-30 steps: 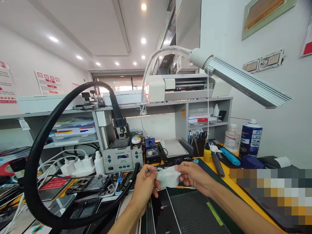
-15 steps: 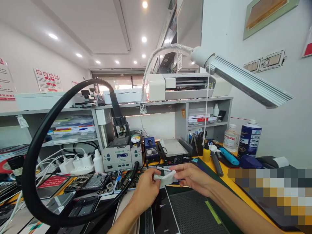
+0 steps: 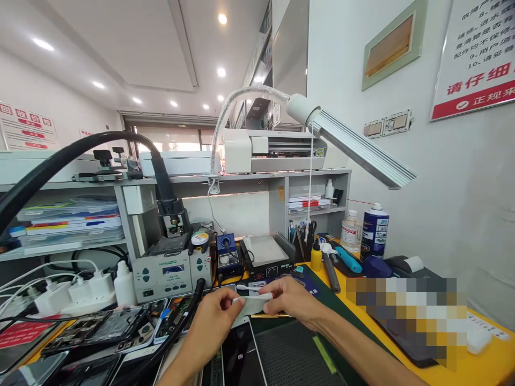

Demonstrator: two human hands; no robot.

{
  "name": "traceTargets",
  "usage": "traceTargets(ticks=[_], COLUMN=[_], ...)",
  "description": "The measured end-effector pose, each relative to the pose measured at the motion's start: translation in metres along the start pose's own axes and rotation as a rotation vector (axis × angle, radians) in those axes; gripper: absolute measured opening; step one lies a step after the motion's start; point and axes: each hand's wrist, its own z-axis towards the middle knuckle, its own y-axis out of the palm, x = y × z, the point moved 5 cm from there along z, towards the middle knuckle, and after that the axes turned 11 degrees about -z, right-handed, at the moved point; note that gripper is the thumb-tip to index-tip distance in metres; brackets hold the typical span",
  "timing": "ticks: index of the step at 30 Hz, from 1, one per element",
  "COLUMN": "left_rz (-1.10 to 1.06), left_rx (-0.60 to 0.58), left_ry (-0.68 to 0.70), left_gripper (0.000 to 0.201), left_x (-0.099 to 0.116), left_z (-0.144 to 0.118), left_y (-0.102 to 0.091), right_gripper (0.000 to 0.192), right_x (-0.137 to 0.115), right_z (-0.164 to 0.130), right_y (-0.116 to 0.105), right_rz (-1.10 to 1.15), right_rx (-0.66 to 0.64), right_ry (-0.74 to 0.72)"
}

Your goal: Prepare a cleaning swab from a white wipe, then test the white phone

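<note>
Nearest, a dark phone [image 3: 241, 356] lies face up on the bench mat [image 3: 293, 354], its screen bare and untouched. Just above it both hands meet: the left hand [image 3: 211, 319] and the right hand [image 3: 292, 300] each pinch one end of a white wipe [image 3: 253, 304], fingers closed on it, holding it flattened and nearly edge-on over the top of the phone. So the wipe looks readied, while any wiping of the screen is not yet done. Compared with a second ago, the wipe is no longer spread open toward the camera but folded narrow and carried lower, and the view has swung right. Farther back stand the soldering station [image 3: 173, 271] and the lamp [image 3: 354, 150].
</note>
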Motion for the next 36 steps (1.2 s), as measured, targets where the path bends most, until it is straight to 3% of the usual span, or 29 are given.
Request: traceTargets(ticks=[3, 8, 17, 22, 29, 31, 34, 36], left_rz=[-0.092, -0.258, -0.454, -0.410, -0.255, -0.196, -0.136, -0.146], left_rx=[0.022, 0.039, 0.048, 0.137, -0.115, -0.130, -0.119, -0.117], left_ry=[-0.051, -0.198, -0.306, -0.182, 0.052, 0.118, 0.143, 0.115], left_gripper=[0.038, 0.033, 0.024, 0.034, 0.044, 0.046, 0.019, 0.024], left_x=[0.000, -0.005, -0.011, -0.003, 0.019, 0.022, 0.019, 0.015], left_z=[0.001, 0.001, -0.005, -0.003, -0.018, -0.024, -0.025, -0.021], left_y=[-0.003, -0.004, 0.002, -0.002, 0.016, 0.021, 0.026, 0.028], right_gripper=[0.008, 0.021, 0.013, 0.012, 0.027, 0.028, 0.025, 0.024], right_x=[0.001, 0.004, -0.008, -0.002, 0.001, 0.002, 0.004, 0.004], right_z=[0.002, 0.005, -0.005, -0.002, -0.005, -0.006, -0.006, -0.006], right_y=[-0.001, -0.004, 0.006, 0.003, 0.008, 0.010, 0.013, 0.014], right_rz=[-0.051, 0.014, 0.282, 0.305, 0.343, 0.366, 0.393, 0.408], right_rx=[0.003, 0.018, -0.155, -0.138, -0.158, -0.168, -0.195, -0.216], right_ry=[-0.012, -0.009, -0.039, 0.023, 0.162, 0.192, 0.223, 0.234])
